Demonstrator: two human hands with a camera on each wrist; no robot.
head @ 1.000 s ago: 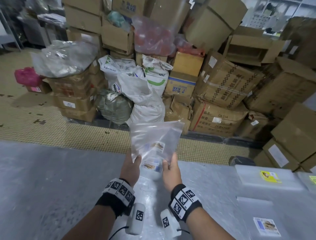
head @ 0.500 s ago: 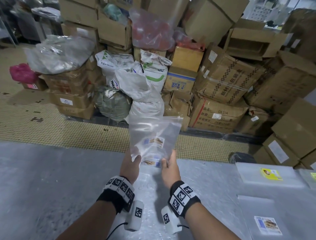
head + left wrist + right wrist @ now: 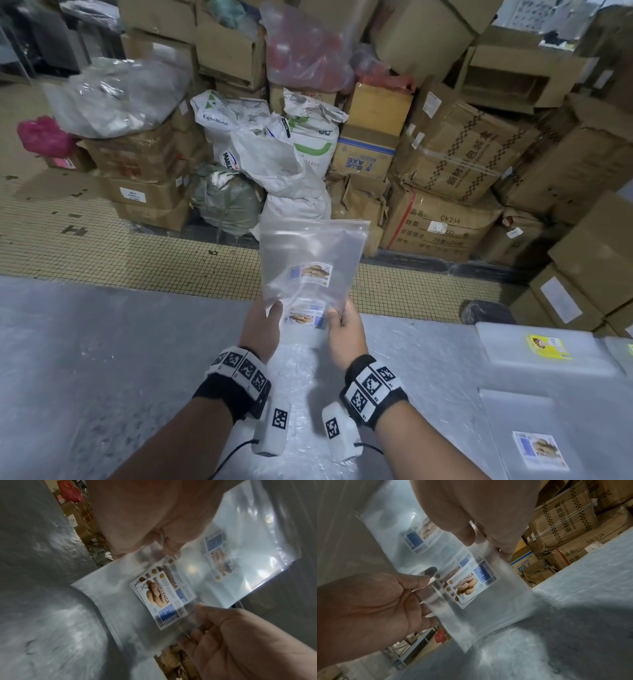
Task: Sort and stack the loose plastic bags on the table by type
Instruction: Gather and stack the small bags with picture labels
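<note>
Head view: we find both hands raised above the far edge of the counter (image 3: 102, 359), holding a clear bag (image 3: 311, 253) upright between them. The left hand (image 3: 262, 329) pinches the bag's lower left corner, thumb over the front face. The right hand (image 3: 347, 330) pinches the lower right corner in the same way. The bag carries a label reading "BISKUT LENGA" (image 3: 159, 595), with a biscuit picture; in the wrist views we count more than one such label showing through the plastic, so several bags appear to be held together, though we cannot tell how many. In the left wrist view the left fingers (image 3: 169, 546) sit behind the plastic. In the right wrist view the right thumb closes on the bag's edge (image 3: 465, 538). Near the right edge of the counter lie two flat stacks: one with a yellow label (image 3: 548, 346), farther off, and one with a biscuit label (image 3: 539, 448), nearer. Cartons (image 3: 455, 154) and sacks (image 3: 270, 161) stand on the floor beyond the counter.
</note>
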